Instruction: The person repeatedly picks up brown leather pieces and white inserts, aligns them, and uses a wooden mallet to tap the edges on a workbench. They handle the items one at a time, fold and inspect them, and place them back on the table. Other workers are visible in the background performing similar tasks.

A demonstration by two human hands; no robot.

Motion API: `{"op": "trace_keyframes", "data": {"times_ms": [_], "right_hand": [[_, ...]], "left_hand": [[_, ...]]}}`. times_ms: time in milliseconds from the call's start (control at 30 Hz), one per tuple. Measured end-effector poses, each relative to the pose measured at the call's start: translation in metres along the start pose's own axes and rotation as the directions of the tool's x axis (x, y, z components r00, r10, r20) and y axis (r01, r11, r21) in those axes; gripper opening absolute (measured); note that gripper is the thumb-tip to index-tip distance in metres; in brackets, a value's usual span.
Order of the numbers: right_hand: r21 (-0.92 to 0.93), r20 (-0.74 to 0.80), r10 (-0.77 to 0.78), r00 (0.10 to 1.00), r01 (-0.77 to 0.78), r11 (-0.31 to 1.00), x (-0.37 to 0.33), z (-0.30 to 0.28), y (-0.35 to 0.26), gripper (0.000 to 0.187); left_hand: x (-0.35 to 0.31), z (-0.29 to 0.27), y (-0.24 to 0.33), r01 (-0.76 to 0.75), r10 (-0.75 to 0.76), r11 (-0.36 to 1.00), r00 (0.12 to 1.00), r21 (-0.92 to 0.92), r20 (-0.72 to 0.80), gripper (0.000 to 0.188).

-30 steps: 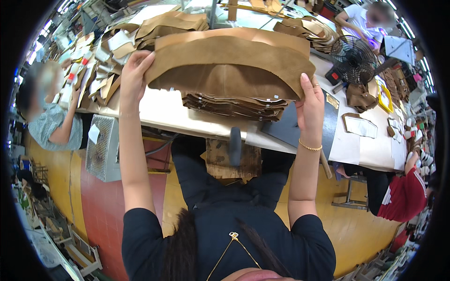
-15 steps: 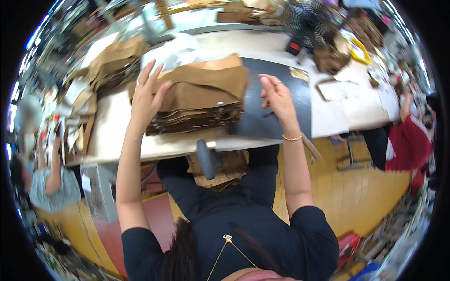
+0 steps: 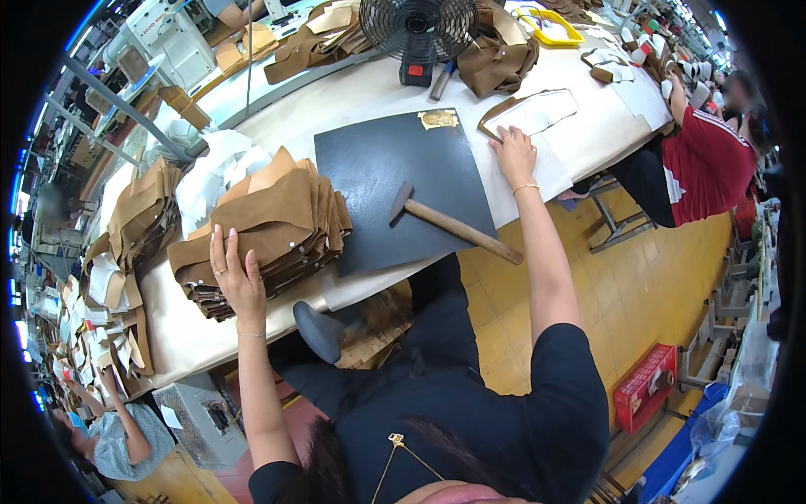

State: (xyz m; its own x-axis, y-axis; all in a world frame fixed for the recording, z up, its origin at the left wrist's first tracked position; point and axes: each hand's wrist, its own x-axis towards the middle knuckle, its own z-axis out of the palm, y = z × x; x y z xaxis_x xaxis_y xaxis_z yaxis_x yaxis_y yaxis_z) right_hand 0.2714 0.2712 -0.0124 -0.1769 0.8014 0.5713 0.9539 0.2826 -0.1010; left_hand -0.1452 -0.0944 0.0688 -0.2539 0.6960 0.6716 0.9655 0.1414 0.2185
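Observation:
My left hand rests flat on the near edge of a thick stack of brown leather pieces at the left of the white worktable. My right hand lies spread on the table beside a brown-edged white cut pattern piece, holding nothing. Between my hands lies a black square mat with a wooden-handled hammer lying on it and sticking out over the table edge.
A black table fan stands at the back, with more brown leather heaps and a yellow tray nearby. A person in a red shirt works at the right. Another person sits lower left. A red crate is on the yellow floor.
The leather stack I held with both hands now sits at the left. My right hand has left it and reached right to the pattern piece. My view turned rightward.

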Motion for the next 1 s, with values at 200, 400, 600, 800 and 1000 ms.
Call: {"op": "trace_keyframes", "data": {"times_ms": [200,400,600,800,1000], "right_hand": [[0.196,-0.096,0.033,0.995,-0.014,0.98,0.035,-0.036,-0.013,0.022],[0.656,-0.056,-0.508,0.859,0.416,0.63,-0.051,-0.139,-0.119,0.034],[0.458,0.255,-0.383,0.888,0.238,0.857,-0.113,-0.14,-0.103,0.038],[0.413,0.281,-0.396,0.874,0.262,0.872,-0.108,-0.131,-0.068,0.034],[0.317,0.485,-0.497,0.719,0.385,0.867,-0.059,-0.179,-0.041,0.026]], "left_hand": [[0.021,-0.023,0.026,-0.087,0.064,0.99,0.979,-0.112,-0.194,0.039],[0.046,-0.004,0.143,-0.304,0.289,0.806,0.951,-0.507,-0.11,0.034],[0.05,0.087,0.193,-0.09,0.404,0.768,0.836,-0.634,0.371,0.057],[0.016,0.136,0.183,-0.21,0.386,0.918,0.679,-0.337,0.625,0.064],[0.007,0.13,0.203,-0.212,0.372,0.925,0.673,-0.315,0.64,0.061]]}}
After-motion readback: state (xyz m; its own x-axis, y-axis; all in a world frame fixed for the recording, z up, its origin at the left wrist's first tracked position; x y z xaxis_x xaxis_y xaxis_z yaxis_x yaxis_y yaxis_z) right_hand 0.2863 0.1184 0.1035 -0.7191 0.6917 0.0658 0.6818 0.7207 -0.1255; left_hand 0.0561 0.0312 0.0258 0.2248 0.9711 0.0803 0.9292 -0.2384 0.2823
